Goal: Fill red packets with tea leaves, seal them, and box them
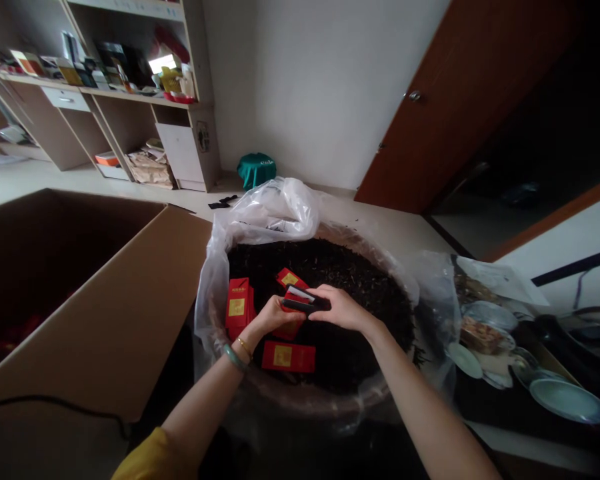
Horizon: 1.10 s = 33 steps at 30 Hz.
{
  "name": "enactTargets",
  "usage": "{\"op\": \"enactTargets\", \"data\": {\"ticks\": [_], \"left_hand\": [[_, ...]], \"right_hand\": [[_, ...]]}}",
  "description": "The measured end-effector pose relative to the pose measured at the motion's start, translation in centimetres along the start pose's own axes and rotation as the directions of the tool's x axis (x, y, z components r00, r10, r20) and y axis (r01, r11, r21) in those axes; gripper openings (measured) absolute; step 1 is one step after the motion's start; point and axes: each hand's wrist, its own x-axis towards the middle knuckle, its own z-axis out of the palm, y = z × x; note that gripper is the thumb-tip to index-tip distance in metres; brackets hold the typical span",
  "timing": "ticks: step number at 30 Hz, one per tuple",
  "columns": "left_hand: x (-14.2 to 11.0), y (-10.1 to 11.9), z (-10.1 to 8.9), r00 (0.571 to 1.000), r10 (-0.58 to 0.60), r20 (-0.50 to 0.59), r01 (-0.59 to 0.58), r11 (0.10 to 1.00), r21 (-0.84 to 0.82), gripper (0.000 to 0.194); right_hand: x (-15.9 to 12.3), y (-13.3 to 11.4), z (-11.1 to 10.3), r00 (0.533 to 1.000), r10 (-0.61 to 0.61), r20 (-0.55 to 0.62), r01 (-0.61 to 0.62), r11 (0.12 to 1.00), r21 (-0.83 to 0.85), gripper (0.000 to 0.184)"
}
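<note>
Pale wall rises beyond a round tub lined with clear plastic, filled with dark, leaf-like material. Over the tub's middle, the right hand is closed around the rear of a black, stapler-like tool, its jaws apart. The left hand curls at its front; whether it pinches anything, I can't tell. Flat red packets with gold squares lie in the tub's left half. They seem to be positioning the tool; squeezing it squarely would call for steady alignment.
</note>
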Motion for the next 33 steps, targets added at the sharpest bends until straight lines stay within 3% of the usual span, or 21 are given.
{"op": "enactTargets", "data": {"ticks": [4, 8, 13, 19, 22, 27, 33], "left_hand": [[0.1, 0.1, 0.1, 0.997, 0.081, -0.012, -0.080, 0.996, 0.026, 0.046], [0.3, -0.1, 0.2, 0.997, 0.072, -0.007, -0.072, 0.997, -0.016, 0.045], [0.3, -0.2, 0.2, 0.997, 0.078, 0.012, -0.078, 0.997, -0.029, 0.043], [0.1, 0.0, 0.0, 0.995, 0.100, 0.001, -0.100, 0.995, 0.026, 0.042], [0.0, 0.1, 0.0, 0.998, 0.060, 0.023, -0.060, 0.998, 0.017, 0.041], [-0.1, 0.2, 0.2, 1.000, -0.026, 0.018, 0.027, 0.999, -0.044, 0.042], [-0.1, 0.4, 0.3, 0.999, -0.048, -0.007, 0.047, 0.995, -0.086, 0.043]], "right_hand": [[0.4, -1.0, 1.2, 0.999, -0.002, -0.047, 0.001, 1.000, -0.018, 0.039], [0.4, -0.9, 1.8, 0.994, -0.008, -0.111, 0.001, 0.998, -0.055, 0.027], [0.3, -1.0, 2.2, 0.988, -0.023, -0.152, 0.005, 0.993, -0.117, 0.026], [0.1, -0.9, 1.5, 0.994, 0.014, -0.112, -0.022, 0.997, -0.075, 0.033], [-0.2, -0.7, 1.1, 0.992, 0.046, -0.113, -0.052, 0.997, -0.054, 0.037], [-0.3, -0.6, 1.5, 0.983, 0.057, -0.173, -0.058, 0.998, 0.000, 0.028], [-0.1, -0.4, 1.8, 0.978, 0.030, -0.206, -0.033, 0.999, -0.012, 0.026]]}}
